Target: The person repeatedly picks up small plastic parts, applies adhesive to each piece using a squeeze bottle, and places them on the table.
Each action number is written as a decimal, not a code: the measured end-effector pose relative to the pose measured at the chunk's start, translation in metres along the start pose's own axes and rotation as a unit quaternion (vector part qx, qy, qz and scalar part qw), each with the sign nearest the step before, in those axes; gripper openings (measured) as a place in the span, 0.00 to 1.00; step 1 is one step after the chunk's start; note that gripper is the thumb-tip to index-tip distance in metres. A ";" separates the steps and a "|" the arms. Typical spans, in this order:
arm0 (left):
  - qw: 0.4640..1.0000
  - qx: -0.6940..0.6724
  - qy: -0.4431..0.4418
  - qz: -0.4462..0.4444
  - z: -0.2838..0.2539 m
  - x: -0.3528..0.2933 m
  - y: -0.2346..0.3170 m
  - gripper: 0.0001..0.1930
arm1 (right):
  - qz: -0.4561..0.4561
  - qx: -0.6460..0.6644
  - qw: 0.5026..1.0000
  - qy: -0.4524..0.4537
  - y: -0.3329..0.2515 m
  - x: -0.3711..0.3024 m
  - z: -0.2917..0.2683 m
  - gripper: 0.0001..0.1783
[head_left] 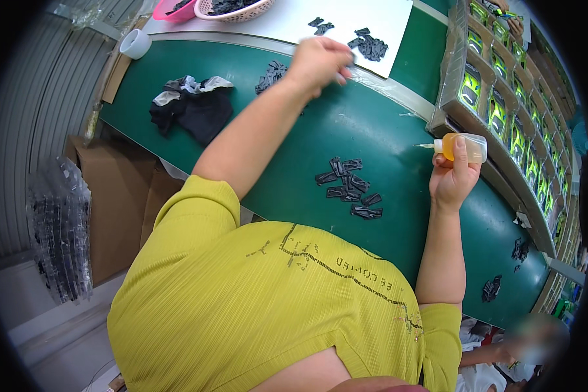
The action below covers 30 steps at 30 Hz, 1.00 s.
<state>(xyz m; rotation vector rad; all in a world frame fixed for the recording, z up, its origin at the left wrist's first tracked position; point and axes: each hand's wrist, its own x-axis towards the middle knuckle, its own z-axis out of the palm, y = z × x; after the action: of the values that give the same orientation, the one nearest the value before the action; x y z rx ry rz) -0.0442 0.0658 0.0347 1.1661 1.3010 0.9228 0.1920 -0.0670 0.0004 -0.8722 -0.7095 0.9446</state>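
My left hand (320, 64) is stretched over the far part of the green table, beside the edge of a white board (287, 26). Its fingers are closed, and a small dark piece (351, 60) shows at their tips, partly hidden. In my right hand (452, 176) is a clear squeeze bottle (473, 149) of amber liquid, its thin needle tip pointing left. Between my arms lies a loose pile of small black parts (349, 186). Further small black parts (370, 48) lie on the white board, and a grey-black pile (270, 77) sits by my left wrist.
Pink baskets (242, 12) of black parts stand at the back. A black and white cloth (196, 108) and a white roll (135, 44) are at left. Along the right runs a cardboard rack (464, 98) of green-and-black items. Another person (503, 353) is at lower right.
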 end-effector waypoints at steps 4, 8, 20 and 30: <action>0.987 0.059 0.119 0.094 -0.045 0.070 -0.009 0.10 | 0.003 0.000 1.000 -0.015 -0.001 0.000 0.008 0.06; 0.971 0.160 0.112 0.135 -0.072 0.079 -0.011 0.12 | -0.009 -0.008 1.000 -0.017 -0.003 0.000 0.010 0.07; 0.852 0.499 -0.118 0.106 -0.068 -0.014 -0.007 0.12 | -0.001 -0.016 1.000 -0.022 0.000 0.000 0.006 0.07; 0.975 0.062 -0.213 -0.007 0.007 -0.061 0.002 0.11 | 0.000 0.032 0.999 -0.023 0.002 -0.006 0.007 0.07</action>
<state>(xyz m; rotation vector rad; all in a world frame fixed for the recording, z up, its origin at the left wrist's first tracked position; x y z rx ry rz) -0.0422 0.0067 0.0498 1.3620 1.0252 0.5442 0.1835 -0.0693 0.0015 -0.7971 -0.7148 0.9841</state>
